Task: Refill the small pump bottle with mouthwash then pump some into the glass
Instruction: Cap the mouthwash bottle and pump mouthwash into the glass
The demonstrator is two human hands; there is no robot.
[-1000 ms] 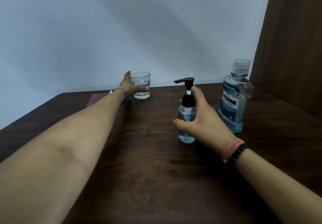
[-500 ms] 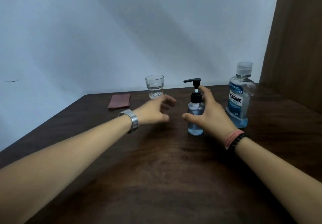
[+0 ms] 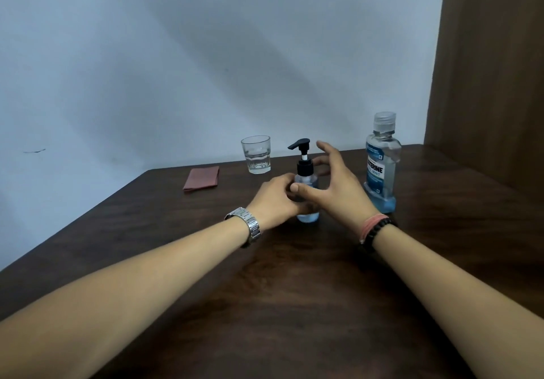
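The small pump bottle (image 3: 305, 169), clear with a black pump head and some blue liquid inside, stands upright on the dark wooden table (image 3: 279, 296). My left hand (image 3: 275, 200) has its fingers curled round the bottle's body from the left. On the bottle's right side is my right hand (image 3: 338, 190), fingers spread and lifted off, its thumb lying by the left fingers. The empty glass (image 3: 256, 154) stands behind and to the left. To the right stands the capped mouthwash bottle (image 3: 381, 169), holding a little blue liquid.
A folded reddish cloth (image 3: 202, 178) lies at the back left of the table. A pale wall runs behind the table's far edge, and a brown wooden panel (image 3: 494, 69) rises at the right.
My left hand let go of the glass, crossed to the right and closed round the pump bottle. My right hand loosened its hold and spread its fingers.
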